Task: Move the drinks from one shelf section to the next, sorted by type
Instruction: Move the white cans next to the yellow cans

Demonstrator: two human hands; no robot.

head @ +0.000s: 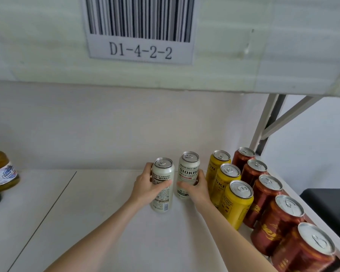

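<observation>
**While You Hold Two White Cans, Start Their Row Beside the Yellow**

Since the far left shows only a brownish bottle (2,169) with a paper label, well apart from the rest, leave it and work on the pale, matte shelf (106,222) in front of you. Your left hand (147,185) wraps one white can (164,169) around its middle, thumb across the printed front and fingers curled behind. Just beside it, the second white can (188,171) sits a little further back, and your right hand (196,189) grips its lower half the same way. Whether either base rests on the shelf, I cannot tell.

To do this step well, I judge you should set the right-hand can down first, just beside the rearmost of the yellow cans (236,207). Then place the other directly in front of it, so a third straight row begins. Lower each one flat on its base. Thin metal walls likely dent under a hard squeeze and the smooth printed skin can slip, so grip the body firmly without crushing. Mind your right knuckles: they are near the yellow row and could nudge it.

Further right, five red cans (271,205) stand in a line along the shelf edge, close against the three yellow ones. All are tall cylinders with bright silver lids and pull tabs.
</observation>
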